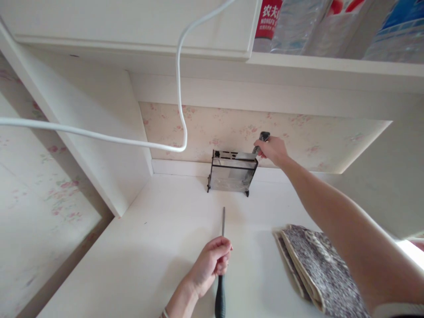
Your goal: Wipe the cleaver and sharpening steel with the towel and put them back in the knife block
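Observation:
Fingers curled, my left hand [213,260] is closed round a long screwdriver [220,296]. Its dark handle points toward me and its thin metal shaft points at the wall. My right hand [272,149] reaches to the back and grips a black-handled tool [264,136] with a flat silver blade; its exact kind is unclear. The blade lies along the top of a small box-like metal appliance [232,177] with a black frame and clear front panel. That appliance stands upright on the white surface against the back wall. The right fingertips are partly hidden.
A folded grey-brown mottled cloth [321,265] lies on the white tabletop [159,265] at the right. A white cable [132,142] hangs across the upper left, nearer the camera. Overhead, a white cabinet [139,26] and shelf hold several plastic-wrapped bottles [298,26].

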